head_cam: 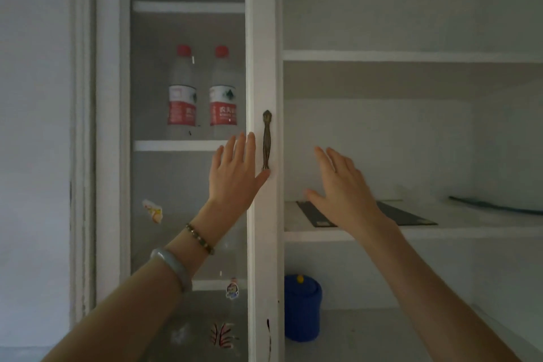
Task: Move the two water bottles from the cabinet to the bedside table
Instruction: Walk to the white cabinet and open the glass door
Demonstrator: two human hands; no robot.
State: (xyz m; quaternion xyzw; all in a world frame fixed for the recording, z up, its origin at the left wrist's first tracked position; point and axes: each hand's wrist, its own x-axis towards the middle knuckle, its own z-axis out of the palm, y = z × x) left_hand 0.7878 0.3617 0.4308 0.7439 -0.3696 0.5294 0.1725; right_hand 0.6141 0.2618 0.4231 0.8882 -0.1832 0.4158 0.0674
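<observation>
— Where the bottles? Left water bottle (182, 91) and right water bottle (223, 91), upright, side by side on a cabinet shelf (176, 145) behind the glass door (188, 185), toward the shelf's right end.

— And the hands? Left hand (235, 176) spread flat against the door frame beside the handle (266, 141), just below the bottles, nearer. Right hand (340, 185) open, empty, before the open compartment. Door likely first.

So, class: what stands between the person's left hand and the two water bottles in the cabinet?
In the head view, the glass door with its white frame: the left hand is in front of it, the bottles behind it.
</observation>
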